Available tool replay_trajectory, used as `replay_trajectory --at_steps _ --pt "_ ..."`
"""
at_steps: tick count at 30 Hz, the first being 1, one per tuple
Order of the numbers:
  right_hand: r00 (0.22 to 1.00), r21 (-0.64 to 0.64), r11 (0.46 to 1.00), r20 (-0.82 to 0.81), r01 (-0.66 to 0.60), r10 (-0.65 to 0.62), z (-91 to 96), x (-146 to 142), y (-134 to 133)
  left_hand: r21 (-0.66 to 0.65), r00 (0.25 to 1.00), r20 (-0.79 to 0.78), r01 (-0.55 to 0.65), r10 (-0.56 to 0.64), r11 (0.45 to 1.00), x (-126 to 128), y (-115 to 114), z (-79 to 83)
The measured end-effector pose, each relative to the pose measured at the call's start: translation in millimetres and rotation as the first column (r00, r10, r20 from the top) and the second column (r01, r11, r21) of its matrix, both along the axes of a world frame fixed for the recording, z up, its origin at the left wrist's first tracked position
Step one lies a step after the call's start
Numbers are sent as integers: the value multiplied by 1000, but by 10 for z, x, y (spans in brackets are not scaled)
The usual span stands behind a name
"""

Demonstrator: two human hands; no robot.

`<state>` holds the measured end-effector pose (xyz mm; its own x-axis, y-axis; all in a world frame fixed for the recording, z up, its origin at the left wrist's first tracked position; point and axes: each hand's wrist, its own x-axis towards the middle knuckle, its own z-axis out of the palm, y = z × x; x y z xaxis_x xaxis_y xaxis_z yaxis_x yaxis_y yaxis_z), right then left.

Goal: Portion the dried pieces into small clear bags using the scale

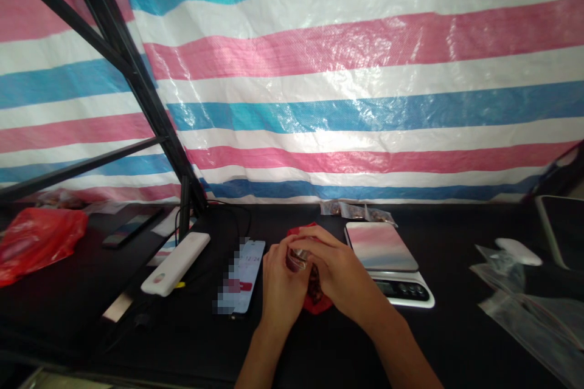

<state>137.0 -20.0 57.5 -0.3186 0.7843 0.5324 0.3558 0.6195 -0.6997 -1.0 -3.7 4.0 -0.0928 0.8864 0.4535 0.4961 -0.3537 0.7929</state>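
Note:
My left hand (283, 276) and my right hand (335, 264) meet at the middle of the black table. Both are closed around a small clear plastic bag (297, 261), their fingertips together at its top. Its contents are mostly covered by my fingers. Beneath my hands lies a red plastic bag (319, 305), opened out, with small brown dried pieces (314, 284) in it. Just right of my right hand stands a white kitchen scale (383, 249) with a flat, shiny weighing plate. Left of my left hand lies a phone (244, 276) with its screen lit.
Several small filled clear bags (358, 213) lie behind the scale. At right are loose clear zip bags (524, 310) and a white object (519, 251). A white power bank (176, 264), cables, a black metal frame (155, 106) and another red bag (41, 240) are at left.

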Motion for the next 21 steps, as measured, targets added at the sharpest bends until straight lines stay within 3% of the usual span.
replay_trajectory --at_steps 10,15,21 --pt "986 -101 991 -129 93 -105 56 -64 10 15 998 22 52 -52 999 -122 -32 -59" --pt "996 -163 987 -85 6 -21 71 -108 -25 7 993 -41 109 -108 994 -171 -91 -112" --pt "995 -111 992 -77 51 -60 57 -135 -8 -68 994 59 95 -91 993 -235 -112 -70"
